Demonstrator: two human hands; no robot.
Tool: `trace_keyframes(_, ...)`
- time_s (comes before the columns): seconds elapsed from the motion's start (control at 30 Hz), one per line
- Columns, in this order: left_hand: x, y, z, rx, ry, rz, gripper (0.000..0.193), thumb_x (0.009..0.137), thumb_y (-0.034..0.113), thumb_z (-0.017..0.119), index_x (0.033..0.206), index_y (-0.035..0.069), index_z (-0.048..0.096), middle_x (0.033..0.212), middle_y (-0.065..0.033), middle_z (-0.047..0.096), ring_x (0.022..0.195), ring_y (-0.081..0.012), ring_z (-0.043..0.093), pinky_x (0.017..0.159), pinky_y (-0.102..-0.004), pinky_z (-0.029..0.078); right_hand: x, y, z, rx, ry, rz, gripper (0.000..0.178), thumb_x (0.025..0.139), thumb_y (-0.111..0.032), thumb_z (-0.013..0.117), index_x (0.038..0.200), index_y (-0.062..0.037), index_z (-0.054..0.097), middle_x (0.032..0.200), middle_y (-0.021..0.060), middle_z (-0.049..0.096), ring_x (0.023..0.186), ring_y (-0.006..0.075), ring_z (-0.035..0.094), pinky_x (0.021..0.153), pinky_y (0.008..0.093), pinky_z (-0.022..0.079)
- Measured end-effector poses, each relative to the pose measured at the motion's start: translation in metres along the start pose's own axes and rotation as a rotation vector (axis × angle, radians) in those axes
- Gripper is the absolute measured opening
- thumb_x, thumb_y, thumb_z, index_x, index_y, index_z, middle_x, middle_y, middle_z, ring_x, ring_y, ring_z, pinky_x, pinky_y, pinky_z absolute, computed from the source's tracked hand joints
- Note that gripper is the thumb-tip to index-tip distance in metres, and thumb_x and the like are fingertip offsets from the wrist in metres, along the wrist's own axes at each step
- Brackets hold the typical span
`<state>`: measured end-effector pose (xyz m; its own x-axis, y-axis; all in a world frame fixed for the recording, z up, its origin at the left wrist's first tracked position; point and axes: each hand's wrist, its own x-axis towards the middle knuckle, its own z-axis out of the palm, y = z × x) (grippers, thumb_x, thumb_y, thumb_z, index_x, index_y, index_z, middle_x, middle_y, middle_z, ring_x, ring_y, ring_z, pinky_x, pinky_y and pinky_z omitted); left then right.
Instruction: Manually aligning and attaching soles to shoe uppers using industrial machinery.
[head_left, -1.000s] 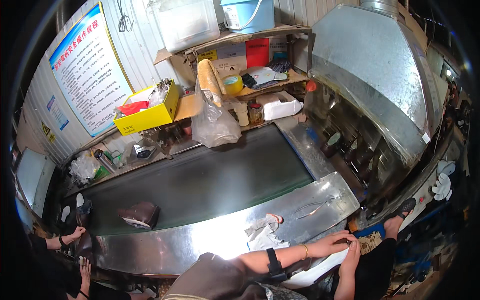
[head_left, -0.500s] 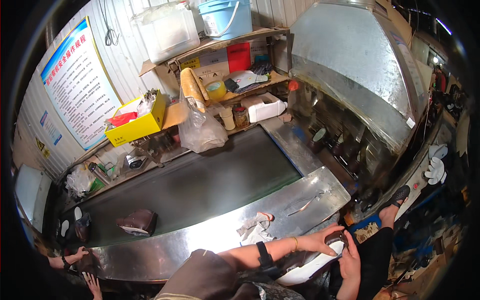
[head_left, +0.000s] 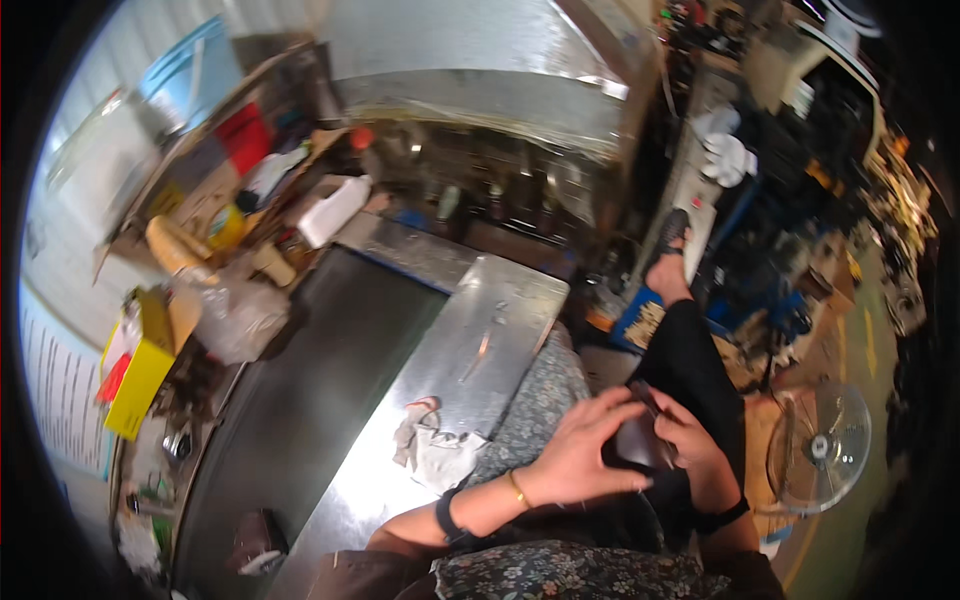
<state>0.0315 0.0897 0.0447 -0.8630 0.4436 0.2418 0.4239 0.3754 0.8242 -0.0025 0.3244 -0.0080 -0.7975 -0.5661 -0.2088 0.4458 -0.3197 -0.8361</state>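
Over my lap, both hands are on a dark brown shoe point(head_left: 642, 440) whose smooth upper faces the camera. My left hand point(head_left: 575, 450) lies along its left side, thumb and fingers spread around it. On the other side, my right hand point(head_left: 695, 440) curls its fingers against the shoe near its far end. The hands cover part of it, and motion blurs its outline. A second brown shoe point(head_left: 258, 540) rests on the dark conveyor belt point(head_left: 330, 350) at the lower left.
A metal ledge point(head_left: 500, 320) runs beside the belt, with a crumpled cloth point(head_left: 440, 450) on it. A yellow box point(head_left: 145, 370), a plastic bag point(head_left: 235, 315) and a white jug point(head_left: 335, 210) stand beyond the belt. A metal hood point(head_left: 470, 50) hangs ahead. To the right is a fan point(head_left: 820, 447).
The view has swung right, bringing in the fan and losing another person's hands at the left. The shoe in my hands has turned from its white underside to its brown upper.
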Motion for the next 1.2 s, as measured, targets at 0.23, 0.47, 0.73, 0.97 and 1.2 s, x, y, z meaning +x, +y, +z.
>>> trace_keyframes(0.23,-0.004,-0.048,-0.014,0.233,0.014,0.187,0.057,0.081,0.029,0.075,0.129,0.004,0.057,0.131,-0.0161,0.058,0.127,-0.0344,0.050,0.106,-0.0443,0.040,-0.104,0.006,0.007,-0.015,0.405,0.305,0.056,0.080,-0.028,0.063,0.125,0.0063,0.059,0.120,0.0161,0.066,0.110,0.0235,0.063,0.100,0.0374,0.048)
trace_keyframes(0.47,-0.140,-0.192,-0.052,0.782,0.232,-0.380,0.061,0.079,0.038,0.072,0.123,0.000,0.057,0.132,-0.0260,0.053,0.123,-0.0481,0.045,0.106,-0.0564,0.034,-0.023,0.019,0.002,0.194,0.416,0.161,0.053,0.087,-0.031,0.056,0.125,0.0055,0.057,0.118,0.0198,0.065,0.107,0.0291,0.066,0.099,0.0410,0.049)
trace_keyframes(0.73,-0.159,-0.206,-0.039,0.738,0.409,-0.371,0.045,0.078,0.028,0.061,0.114,0.000,0.065,0.124,-0.0215,0.062,0.120,-0.0458,0.051,0.106,-0.0560,0.035,0.266,-0.045,0.051,-0.071,0.442,-0.450,0.040,0.090,-0.023,0.073,0.120,0.0000,0.061,0.110,0.0045,0.067,0.102,0.0122,0.059,0.091,0.0296,0.046)
trace_keyframes(0.97,-0.149,-0.209,-0.042,0.644,0.393,-0.396,0.043,0.079,0.022,0.058,0.114,-0.001,0.064,0.125,-0.0235,0.061,0.122,-0.0465,0.050,0.108,-0.0562,0.033,0.266,-0.043,0.004,-1.020,-0.078,-0.353,0.028,0.089,-0.017,0.071,0.111,-0.0002,0.066,0.096,0.0059,0.071,0.089,0.0154,0.066,0.084,0.0310,0.052)
trace_keyframes(1.2,-0.188,-0.266,-0.043,0.834,0.462,-0.013,0.047,0.088,0.026,0.059,0.125,-0.002,0.056,0.118,-0.0265,0.061,0.110,-0.0440,0.055,0.096,-0.0545,0.043,0.062,-0.120,-0.057,-1.568,-0.293,0.165,0.059,0.090,-0.046,0.061,0.132,-0.0056,0.055,0.117,0.0200,0.065,0.113,0.0370,0.059,0.095,0.0441,0.046)
